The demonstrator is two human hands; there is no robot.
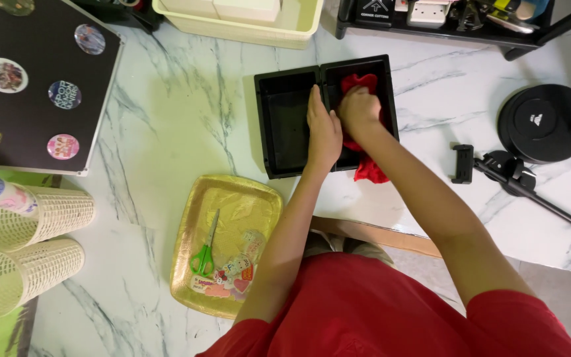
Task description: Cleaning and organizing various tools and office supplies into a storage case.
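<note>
My left hand lies flat on open black box; right hand bunched on red cloth in its rt half. Gold tray w/ green scissors, stickers.

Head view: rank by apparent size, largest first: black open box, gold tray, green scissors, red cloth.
1. Black open box
2. Gold tray, close to the box in spread, so that order is unsure
3. Red cloth, partly hidden under the right hand
4. Green scissors
</note>
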